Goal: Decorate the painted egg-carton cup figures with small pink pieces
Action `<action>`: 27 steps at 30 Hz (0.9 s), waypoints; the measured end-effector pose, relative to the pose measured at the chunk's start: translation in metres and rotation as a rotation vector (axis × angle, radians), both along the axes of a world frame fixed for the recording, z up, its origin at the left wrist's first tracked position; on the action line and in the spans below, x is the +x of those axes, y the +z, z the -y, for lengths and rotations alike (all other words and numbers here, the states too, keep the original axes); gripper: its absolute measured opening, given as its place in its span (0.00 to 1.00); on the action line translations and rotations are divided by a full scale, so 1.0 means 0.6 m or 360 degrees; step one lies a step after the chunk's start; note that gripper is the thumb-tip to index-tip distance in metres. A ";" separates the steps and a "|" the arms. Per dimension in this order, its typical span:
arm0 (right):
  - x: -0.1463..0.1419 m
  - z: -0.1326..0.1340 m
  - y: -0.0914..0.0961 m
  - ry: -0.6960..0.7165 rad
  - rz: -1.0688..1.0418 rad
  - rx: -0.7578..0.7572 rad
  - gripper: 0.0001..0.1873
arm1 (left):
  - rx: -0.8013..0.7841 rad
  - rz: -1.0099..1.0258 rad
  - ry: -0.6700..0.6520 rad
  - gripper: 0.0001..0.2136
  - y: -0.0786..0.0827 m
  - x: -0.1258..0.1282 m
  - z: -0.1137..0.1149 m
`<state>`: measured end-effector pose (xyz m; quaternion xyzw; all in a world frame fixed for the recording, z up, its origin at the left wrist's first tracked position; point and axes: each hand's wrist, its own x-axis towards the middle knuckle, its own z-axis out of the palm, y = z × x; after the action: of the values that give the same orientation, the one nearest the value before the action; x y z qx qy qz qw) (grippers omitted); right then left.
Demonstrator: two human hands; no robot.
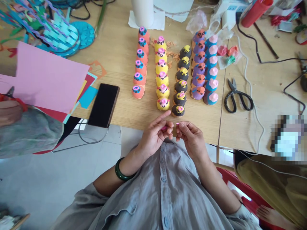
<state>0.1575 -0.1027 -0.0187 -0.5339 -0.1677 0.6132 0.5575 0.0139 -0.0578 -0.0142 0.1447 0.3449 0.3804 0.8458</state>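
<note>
Rows of figures stand on the counter in the upper centre of the frame, the phone lying to their left at the near edge, the scissors to their right. Just below the rows, off that edge, my left hand and right hand meet, a small lump between my left fingers.

Soft, even daylight lit the desk, leaving only faint shadows beside the clay figures. Focus was crisp on the left hand and right hand. Wide-angle distortion bowed the edges and stretched the corners, and a pixelated patch sat near right.
</note>
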 end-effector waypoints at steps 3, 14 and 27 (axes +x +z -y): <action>0.000 0.000 -0.002 -0.0023 0.0040 0.0019 0.12 | 0.0085 -0.0102 0.0004 0.17 -0.002 0.001 0.001; 0.000 -0.003 -0.003 0.0043 0.0035 0.0084 0.12 | 0.0840 -0.0894 -0.0143 0.13 -0.010 0.012 0.005; 0.009 -0.012 0.002 0.0055 -0.0241 -0.0044 0.18 | 0.0934 -0.0982 -0.0129 0.14 -0.021 0.023 -0.004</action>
<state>0.1627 -0.0954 -0.0176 -0.4908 -0.1258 0.6636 0.5504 0.0280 -0.0551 -0.0267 0.4997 0.4531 0.3676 0.6403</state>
